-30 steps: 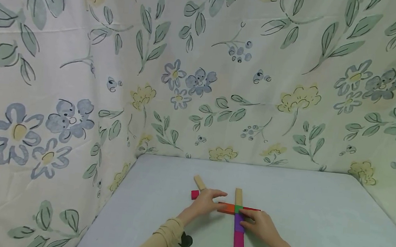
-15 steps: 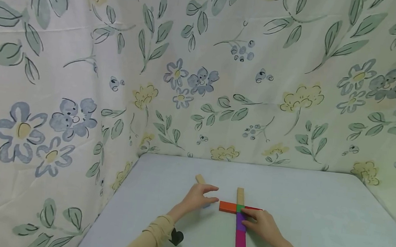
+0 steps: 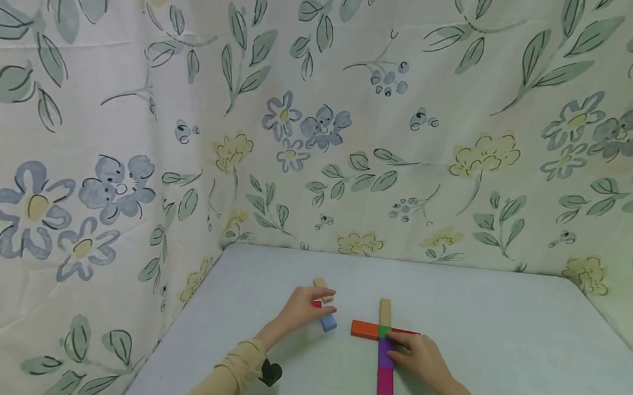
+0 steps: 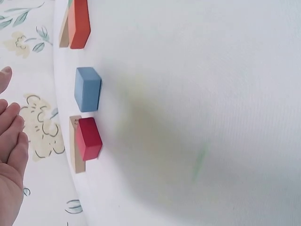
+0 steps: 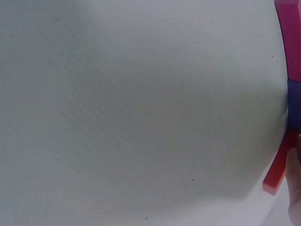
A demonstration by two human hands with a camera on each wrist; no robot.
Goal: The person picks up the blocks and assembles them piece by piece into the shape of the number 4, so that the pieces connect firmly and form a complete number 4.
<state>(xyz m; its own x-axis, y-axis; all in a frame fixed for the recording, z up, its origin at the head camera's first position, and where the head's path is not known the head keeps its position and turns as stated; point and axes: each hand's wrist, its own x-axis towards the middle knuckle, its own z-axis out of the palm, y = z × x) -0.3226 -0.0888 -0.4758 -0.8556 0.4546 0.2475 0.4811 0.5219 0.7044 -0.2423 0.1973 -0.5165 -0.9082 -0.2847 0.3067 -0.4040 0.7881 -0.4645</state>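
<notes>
Left hand (image 3: 300,307): fingers apart, empty; sloppy dip could bump blue block (image 3: 329,323), 9 o'clock of green block (image 3: 383,330). Right hand (image 3: 422,358), 4 o'clock, can't tell if pinching; nudge might skew purple block (image 3: 384,351).

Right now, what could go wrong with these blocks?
The right hand is right at the green block, so a little nudge might push it out of line with the purple block.

The left hand is near the blue block and the red block. Those sit close together, so grabbing one might bump the other.
</notes>
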